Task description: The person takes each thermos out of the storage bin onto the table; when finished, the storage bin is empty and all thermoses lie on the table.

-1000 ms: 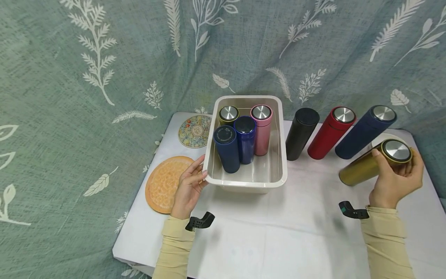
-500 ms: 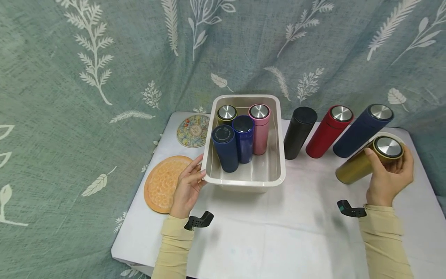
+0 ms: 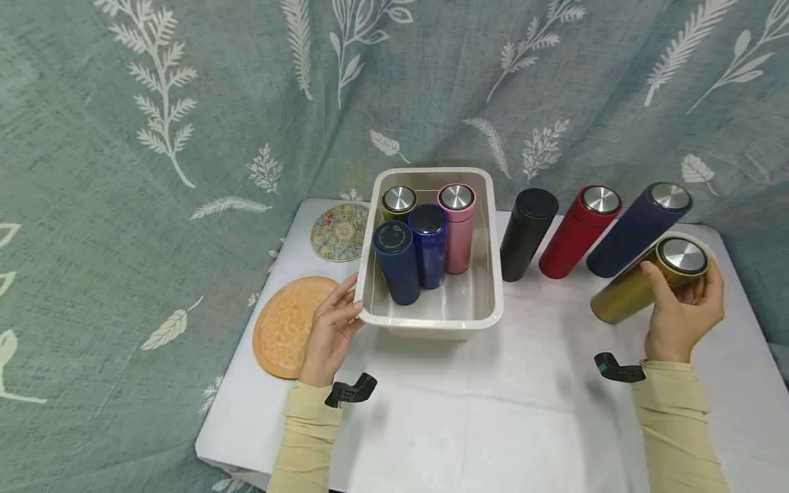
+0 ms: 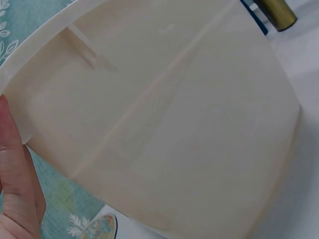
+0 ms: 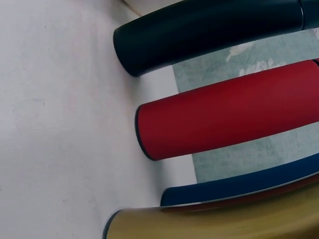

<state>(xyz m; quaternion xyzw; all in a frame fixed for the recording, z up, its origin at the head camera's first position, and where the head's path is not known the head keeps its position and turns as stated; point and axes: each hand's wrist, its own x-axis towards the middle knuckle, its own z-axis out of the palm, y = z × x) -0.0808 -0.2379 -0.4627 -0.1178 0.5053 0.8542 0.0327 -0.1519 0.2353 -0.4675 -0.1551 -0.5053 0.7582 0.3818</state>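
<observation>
My right hand (image 3: pixel 684 318) grips a gold thermos flask (image 3: pixel 635 287) around its upper part, thumb on the near side below the steel-topped lid. The flask's lower end is close over the white tabletop; its side also shows in the right wrist view. My left hand (image 3: pixel 333 329) holds the front left corner of a white plastic bin (image 3: pixel 498 294) by the rim. Inside the bin, toward its left and back, stand a navy flask (image 3: pixel 399 270), a shiny blue flask (image 3: pixel 429 250), a pink flask (image 3: pixel 459 236) and a gold-rimmed flask (image 3: pixel 399 198), partly hidden.
Right of the bin a black flask (image 3: pixel 527 236), a red flask (image 3: pixel 576 236) and a dark blue flask (image 3: pixel 637 229) stand in a row. A pale round item (image 3: pixel 696 239) is mostly hidden behind the gold flask. Two round mats, orange (image 3: pixel 286 329) and patterned (image 3: pixel 337 233), lie at left.
My right hand and the top of the gold flask have shifted slightly left, while its base has barely moved. The left hand stays on the bin; the head view has drifted a little.
</observation>
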